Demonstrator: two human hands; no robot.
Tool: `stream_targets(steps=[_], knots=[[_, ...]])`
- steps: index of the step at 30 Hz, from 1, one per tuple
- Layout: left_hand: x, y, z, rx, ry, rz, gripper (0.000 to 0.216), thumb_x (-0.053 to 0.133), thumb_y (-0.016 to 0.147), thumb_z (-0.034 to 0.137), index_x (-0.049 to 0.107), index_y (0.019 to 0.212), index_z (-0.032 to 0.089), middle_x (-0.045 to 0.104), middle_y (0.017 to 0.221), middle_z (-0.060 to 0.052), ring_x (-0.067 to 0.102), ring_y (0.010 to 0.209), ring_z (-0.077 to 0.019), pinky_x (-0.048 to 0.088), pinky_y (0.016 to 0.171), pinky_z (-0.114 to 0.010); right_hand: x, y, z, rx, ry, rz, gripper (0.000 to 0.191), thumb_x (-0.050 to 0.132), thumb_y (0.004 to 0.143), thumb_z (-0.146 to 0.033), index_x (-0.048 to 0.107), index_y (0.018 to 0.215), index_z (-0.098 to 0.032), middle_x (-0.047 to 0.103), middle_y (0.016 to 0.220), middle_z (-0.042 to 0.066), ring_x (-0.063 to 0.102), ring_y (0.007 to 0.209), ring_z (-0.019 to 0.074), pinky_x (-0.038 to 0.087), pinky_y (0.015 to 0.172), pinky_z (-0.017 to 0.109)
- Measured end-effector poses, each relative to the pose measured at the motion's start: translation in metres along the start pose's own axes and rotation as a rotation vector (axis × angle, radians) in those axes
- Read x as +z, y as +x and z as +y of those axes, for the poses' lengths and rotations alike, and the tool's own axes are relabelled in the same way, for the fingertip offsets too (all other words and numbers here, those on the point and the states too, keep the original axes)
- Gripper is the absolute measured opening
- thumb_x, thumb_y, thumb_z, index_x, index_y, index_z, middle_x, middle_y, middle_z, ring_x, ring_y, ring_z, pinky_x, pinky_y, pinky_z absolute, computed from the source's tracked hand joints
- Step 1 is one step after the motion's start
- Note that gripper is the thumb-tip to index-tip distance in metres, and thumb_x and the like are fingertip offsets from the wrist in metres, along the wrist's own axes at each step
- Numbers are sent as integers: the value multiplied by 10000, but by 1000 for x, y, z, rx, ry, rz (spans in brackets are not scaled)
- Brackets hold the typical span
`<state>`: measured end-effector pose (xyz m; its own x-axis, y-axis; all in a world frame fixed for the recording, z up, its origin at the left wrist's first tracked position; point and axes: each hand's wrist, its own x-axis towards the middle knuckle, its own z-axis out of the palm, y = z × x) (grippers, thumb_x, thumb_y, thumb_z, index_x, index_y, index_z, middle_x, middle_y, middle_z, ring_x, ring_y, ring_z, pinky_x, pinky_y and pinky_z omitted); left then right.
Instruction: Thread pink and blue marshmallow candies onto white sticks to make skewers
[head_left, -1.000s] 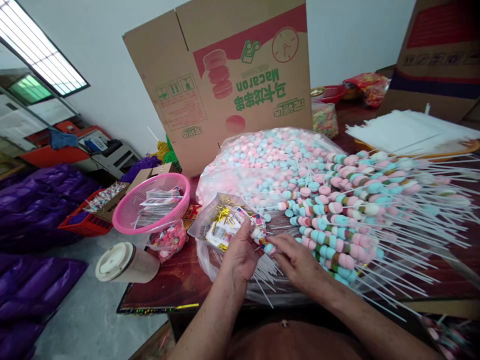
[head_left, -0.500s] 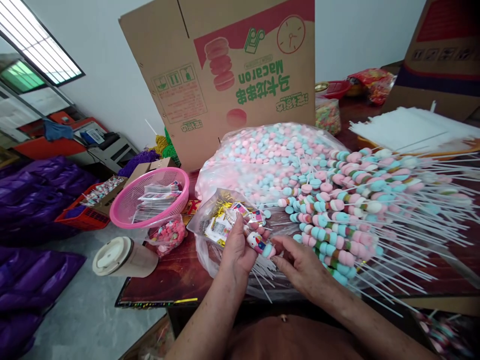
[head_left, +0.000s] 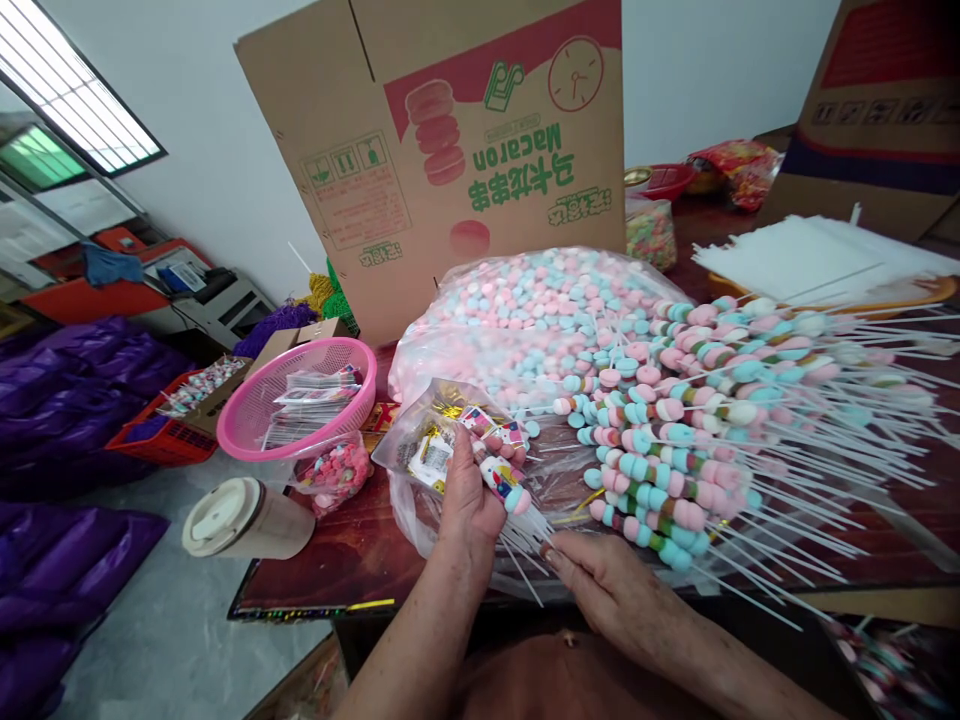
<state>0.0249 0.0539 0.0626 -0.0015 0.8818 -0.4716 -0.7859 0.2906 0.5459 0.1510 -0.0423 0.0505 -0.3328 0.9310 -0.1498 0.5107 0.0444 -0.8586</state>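
Note:
My left hand [head_left: 469,495] is closed on a half-made candy skewer [head_left: 504,484], a white stick with a few pink, white and blue sweets on it, held just in front of a clear bag of small wrapped bits [head_left: 442,445]. My right hand [head_left: 600,580] lies lower and nearer me, fingers curled, fingertips pinching at loose white sticks [head_left: 525,550] on the plastic. To the right spreads a heap of finished pink, blue and green candy skewers [head_left: 697,420]. Behind them lies a big clear bag of pink and blue sweets [head_left: 525,310].
An upside-down "Macaron" cardboard box [head_left: 450,150] stands at the back. A pink basket [head_left: 296,395] with packets, a small bag of sweets [head_left: 337,475] and a lidded cup [head_left: 240,520] occupy the left table corner. White sheets [head_left: 817,260] lie back right. Purple bags [head_left: 67,400] cover the floor.
My right hand has drawn back from the skewer's tip toward me and down onto the loose sticks. My left hand keeps the skewer, shifted slightly left.

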Motion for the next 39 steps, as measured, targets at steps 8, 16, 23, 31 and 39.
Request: stream_targets(steps=[8, 16, 23, 31, 39], knots=[[3, -6, 0, -56, 40, -72, 351, 496, 805, 483, 523, 681, 156, 548, 501, 6, 544, 426, -116, 511, 506, -264, -8, 5, -6, 92, 304, -49, 392, 290, 882, -450, 390, 594, -204, 411, 378, -61, 354, 388, 88, 285, 453, 204], [4, 1, -4, 170, 264, 23, 304, 623, 724, 452, 542, 782, 165, 551, 469, 30, 519, 366, -100, 442, 407, -199, -3, 3, 20, -239, -621, 475, 293, 308, 838, -130, 600, 854, -142, 601, 526, 23, 537, 461, 143, 267, 458, 259], [7, -2, -3, 181, 338, 41, 258, 655, 718, 361, 566, 838, 151, 566, 502, 23, 533, 385, -103, 400, 372, -179, 2, 5, 26, -320, -852, 569, 342, 346, 763, -43, 616, 966, -100, 601, 504, 42, 542, 450, 156, 270, 475, 271], [3, -12, -16, 89, 343, -37, 357, 653, 677, 484, 548, 798, 164, 553, 493, 24, 589, 472, -141, 483, 488, -241, 3, 7, 10, -97, -268, 274, 335, 273, 894, -274, 552, 732, -187, 605, 596, 27, 532, 537, 140, 337, 501, 226], [1, -17, -40, 9, 299, -55, 305, 671, 681, 427, 572, 746, 146, 518, 463, 42, 522, 444, -103, 493, 639, -289, 8, 29, 13, -67, -246, 368, 358, 282, 874, -296, 558, 680, -175, 616, 634, 74, 558, 594, 174, 360, 530, 261]])
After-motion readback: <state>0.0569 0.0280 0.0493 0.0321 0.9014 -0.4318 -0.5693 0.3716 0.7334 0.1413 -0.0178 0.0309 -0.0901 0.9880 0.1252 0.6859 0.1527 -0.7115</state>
